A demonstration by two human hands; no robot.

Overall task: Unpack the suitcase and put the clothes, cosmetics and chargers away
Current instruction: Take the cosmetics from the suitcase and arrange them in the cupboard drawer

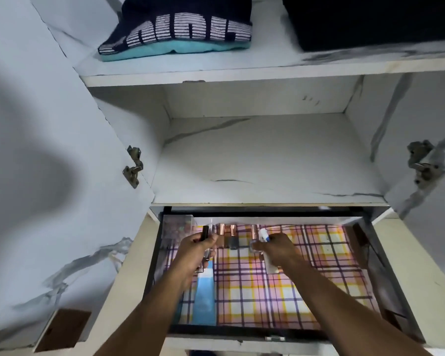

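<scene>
While left hand [201, 244] holds dark tube [205, 233], right hand [275, 245] grips white bottle [263, 236]; drawer [396, 291] right half bare.

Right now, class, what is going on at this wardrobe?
A person is putting cosmetics into the open drawer, lined with checked paper. The left hand holds a small dark tube; the right hand grips a white bottle. Copper-capped items stand along the back. Folded clothes already lie on the top shelf.
</scene>
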